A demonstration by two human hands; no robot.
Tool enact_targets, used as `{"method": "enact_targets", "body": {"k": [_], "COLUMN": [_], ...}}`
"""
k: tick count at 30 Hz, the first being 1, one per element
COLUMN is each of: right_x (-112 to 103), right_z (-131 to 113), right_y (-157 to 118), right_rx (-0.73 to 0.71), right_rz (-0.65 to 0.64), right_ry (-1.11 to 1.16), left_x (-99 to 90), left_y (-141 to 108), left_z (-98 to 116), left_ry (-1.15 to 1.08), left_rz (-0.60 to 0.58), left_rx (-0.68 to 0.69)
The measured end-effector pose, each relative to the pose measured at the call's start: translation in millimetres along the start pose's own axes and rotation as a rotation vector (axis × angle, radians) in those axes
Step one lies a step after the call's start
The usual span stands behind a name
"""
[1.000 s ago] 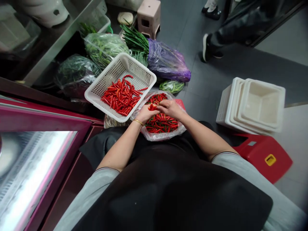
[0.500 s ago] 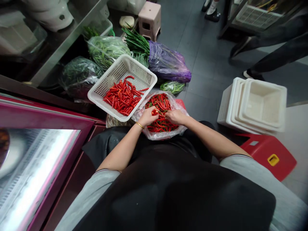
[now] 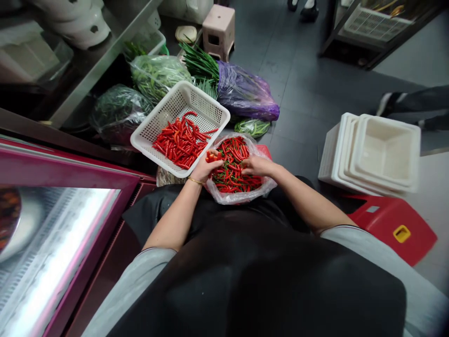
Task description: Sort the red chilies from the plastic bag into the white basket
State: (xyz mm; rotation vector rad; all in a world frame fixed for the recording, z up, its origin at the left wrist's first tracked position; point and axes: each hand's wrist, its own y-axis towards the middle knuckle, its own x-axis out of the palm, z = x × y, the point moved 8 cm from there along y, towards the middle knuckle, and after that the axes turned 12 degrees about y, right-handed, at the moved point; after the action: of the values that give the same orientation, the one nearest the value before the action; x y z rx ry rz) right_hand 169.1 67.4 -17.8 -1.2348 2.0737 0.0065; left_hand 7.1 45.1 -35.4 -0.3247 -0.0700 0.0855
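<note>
Between my knees sits a clear plastic bag [image 3: 229,199] full of red chili peppers [image 3: 234,149], many with green stems. My left hand [image 3: 204,167], with a gold bracelet at the wrist, is at the bag's left edge, its fingers curled round several red chilies [image 3: 212,156]. Over the right part of the bag is my right hand [image 3: 257,166], fingers bent down at the chilies; whether it grips one is hidden. Up and to the left, a white perforated basket [image 3: 142,135] holds a heap of red chilies [image 3: 180,142] without visible green stems.
Bagged greens [image 3: 159,72] and a purple bag [image 3: 245,89] of green stalks lie beyond the basket. A pink stool [image 3: 219,28] stands farther back. At right are stacked white baskets [image 3: 386,150] and a red bin [image 3: 393,229]. People's legs [image 3: 417,105] show at the right edge.
My left hand has moved left, toward the white basket, with the chilies in it. My right hand has shifted only slightly. The person at the right has stepped farther toward the edge.
</note>
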Motion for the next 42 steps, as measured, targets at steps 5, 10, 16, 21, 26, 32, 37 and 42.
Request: {"method": "enact_targets", "body": {"k": [5, 10, 16, 21, 26, 32, 37, 42], "right_x": [41.3, 25.4, -29.0, -22.6, 12.4, -30.7, -46.5, -15.2], "right_z": [-25.0, -34.5, -35.4, -5.4, 8.7, -14.6, -42.1, 3.5], "right_y": [33.9, 50.8, 33.2, 45.5, 69.2, 55.4, 41.4, 52.6], "right_rx": [-0.040, 0.009, -0.045, 0.088, 0.068, 0.013, -0.094, 0.134], "right_rz": [0.026, 0.046, 0.277, 0.321, 0.045, 0.235, 0.369, 0.207], "right_ry": [-0.483, -0.234, -0.074, -0.386, -0.524, -0.234, -0.228, -0.458], "left_x": [-31.7, -23.2, 19.2, -1.6, -33.5, -8.4, 33.6, 19.6], "left_y": [6.1, 2.9, 2.6, 5.3, 9.0, 11.5, 8.5, 5.4], "left_z": [-2.1, -3.0, -12.0, -3.2, -6.2, -5.8, 0.8, -8.1], "left_ry": [-0.101, -0.122, -0.105, -0.129, -0.211, -0.197, -0.210, -0.143], "left_rz": [0.057, -0.002, -0.106, 0.015, 0.100, 0.036, -0.053, 0.002], "left_rx": [-0.005, -0.019, -0.055, -0.036, -0.053, -0.058, -0.053, -0.115]}}
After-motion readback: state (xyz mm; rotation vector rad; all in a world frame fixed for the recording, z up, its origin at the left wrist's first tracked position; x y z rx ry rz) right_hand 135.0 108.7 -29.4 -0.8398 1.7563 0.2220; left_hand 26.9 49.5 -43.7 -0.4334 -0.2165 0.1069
